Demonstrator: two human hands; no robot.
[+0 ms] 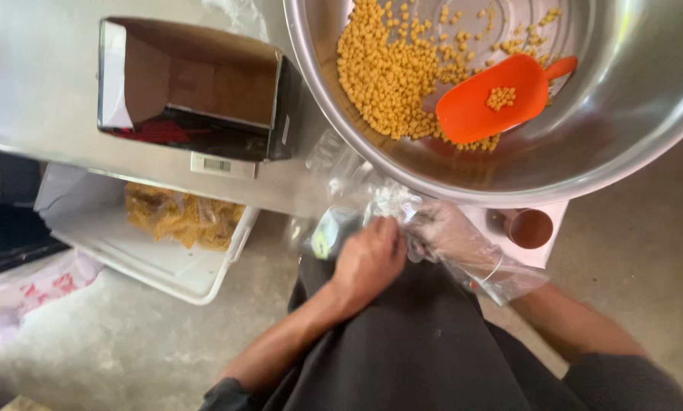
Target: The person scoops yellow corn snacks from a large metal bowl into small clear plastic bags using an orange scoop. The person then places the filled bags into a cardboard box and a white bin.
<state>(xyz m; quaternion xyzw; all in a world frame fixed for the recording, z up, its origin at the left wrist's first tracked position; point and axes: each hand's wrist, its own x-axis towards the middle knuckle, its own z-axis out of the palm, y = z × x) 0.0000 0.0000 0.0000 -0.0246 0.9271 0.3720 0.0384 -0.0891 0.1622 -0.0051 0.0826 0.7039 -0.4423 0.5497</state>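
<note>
My left hand (368, 259) is bare and closed around a crumpled clear plastic bag (356, 202) held over my lap. My right hand (455, 236) wears a thin clear plastic glove and grips the same bag from the right side. Just above them is a large steel bowl (630, 114) holding yellow round snack pieces (387, 76) and an orange plastic scoop (493, 103) with a few pieces in it, lying on the bowl's slope.
A steel weighing scale with a shiny pan (193, 84) stands on the steel table (29, 84) at left. Below it, a white plastic tub (170, 266) holds packed yellow snacks (181, 217). A small brown cup (530, 227) sits on a white stand under the bowl. The floor is concrete.
</note>
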